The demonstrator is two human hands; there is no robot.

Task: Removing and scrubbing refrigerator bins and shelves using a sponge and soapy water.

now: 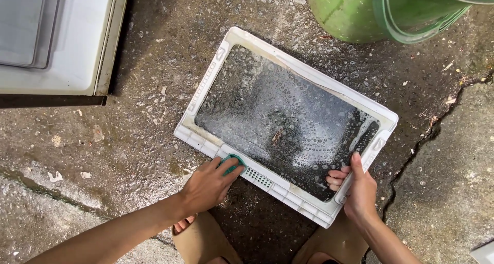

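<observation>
A white-framed glass shelf [303,68], its pane covered in soapy bubbles, lies flat on wet concrete in the middle of the view. My left hand [208,184] presses a green scouring pad [232,164] against the frame's near edge, beside a small vented strip. My right hand [357,189] grips the frame's near right corner, thumb on top and fingers curled under onto the glass.
A green plastic tub [360,12] stands at the top right, close to the shelf's far edge. A white appliance part [62,38] lies at the top left. A crack [411,151] runs through the concrete on the right. My knees show at the bottom.
</observation>
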